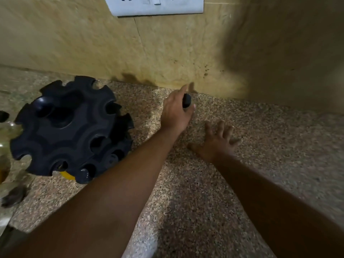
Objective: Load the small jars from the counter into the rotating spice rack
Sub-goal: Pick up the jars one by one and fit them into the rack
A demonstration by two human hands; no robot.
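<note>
The black rotating spice rack [70, 129] stands on the speckled granite counter [214, 202] at the left, with several round holders around its rim; a yellow jar [68, 175] shows in a lower slot. My left hand [176, 112] is near the wall, right of the rack, closed on a small jar whose black lid [186, 100] sticks out between the fingers. My right hand [216, 140] rests flat on the counter just right of it, fingers spread and holding nothing.
A beige tiled wall [167, 53] runs behind the counter, with a white socket plate [156, 5] at the top. Glass containers [3, 146] and a dark lid [14, 196] sit at the far left edge.
</note>
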